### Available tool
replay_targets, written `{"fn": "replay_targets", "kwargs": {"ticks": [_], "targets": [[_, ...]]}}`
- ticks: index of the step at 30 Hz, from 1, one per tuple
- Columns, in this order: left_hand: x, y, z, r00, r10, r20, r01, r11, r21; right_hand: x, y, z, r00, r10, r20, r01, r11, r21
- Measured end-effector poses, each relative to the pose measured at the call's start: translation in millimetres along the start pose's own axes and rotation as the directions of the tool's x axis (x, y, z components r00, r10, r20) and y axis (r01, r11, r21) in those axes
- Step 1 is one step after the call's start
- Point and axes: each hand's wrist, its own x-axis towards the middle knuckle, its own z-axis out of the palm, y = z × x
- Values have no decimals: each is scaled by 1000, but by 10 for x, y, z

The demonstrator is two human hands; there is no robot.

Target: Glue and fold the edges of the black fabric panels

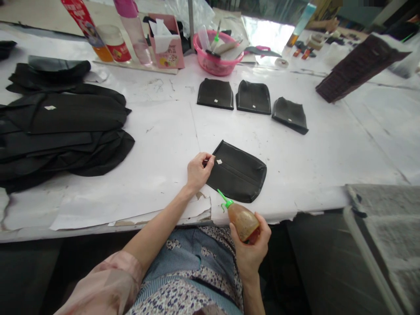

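Observation:
A black leather piece with a small white tag lies flat on the white table near its front edge. My left hand pinches the piece's left edge, fingers closed on it. My right hand is wrapped round a brown glue bottle with a green nozzle. The nozzle points up and left toward the piece's lower edge and hovers just short of it.
Three similar black pieces lie in a row further back. A large stack of black material fills the left side. A pink basket of tools, bottles and a tissue box stand at the back. A dark woven panel sits right.

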Motion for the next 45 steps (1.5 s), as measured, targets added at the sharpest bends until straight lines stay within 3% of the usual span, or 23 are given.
{"fn": "replay_targets", "kwargs": {"ticks": [11, 20, 34, 45], "targets": [[39, -22, -2, 991, -128, 28, 131, 979, -158, 39, -28, 145, 999, 8, 38, -8, 1000, 1], [91, -36, -8, 977, -211, 44, 214, 924, -317, 118, -93, 271, 992, -95, 83, 98, 995, -35], [166, -50, -61, 925, -378, 40, 329, 742, -585, 227, -211, 397, 984, -141, 106, 146, 988, -41], [175, -90, -33, 930, -363, 58, 339, 782, -523, 294, -251, 503, 982, -115, 153, 115, 993, 10]]}}
